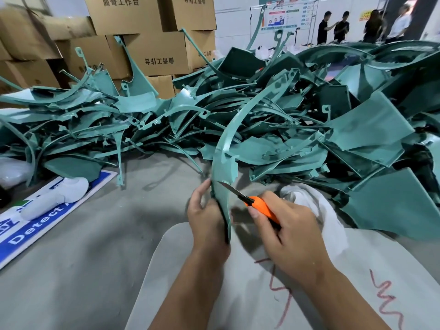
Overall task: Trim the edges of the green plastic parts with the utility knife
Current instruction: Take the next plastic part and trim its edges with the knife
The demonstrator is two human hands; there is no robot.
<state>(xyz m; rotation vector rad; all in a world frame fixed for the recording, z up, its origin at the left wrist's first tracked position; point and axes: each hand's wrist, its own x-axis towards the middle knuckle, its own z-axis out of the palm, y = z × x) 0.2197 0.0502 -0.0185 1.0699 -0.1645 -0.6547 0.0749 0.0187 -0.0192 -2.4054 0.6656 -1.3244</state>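
My left hand [206, 217] grips the lower end of a long curved green plastic part [223, 167] that arcs up and to the right over the pile. In my right hand [283, 225] I hold an orange utility knife [260, 206]. Its blade points up and left, and the tip touches the part's edge just above my left fingers. A large heap of green plastic parts [297, 120] fills the floor behind.
Stacked cardboard boxes [147, 36] stand behind the heap at the left. A white plastic bag [319, 210] lies under my right hand. A blue and white sign [28, 229] and a white object [54, 196] lie on the grey floor at left. Several people stand far right.
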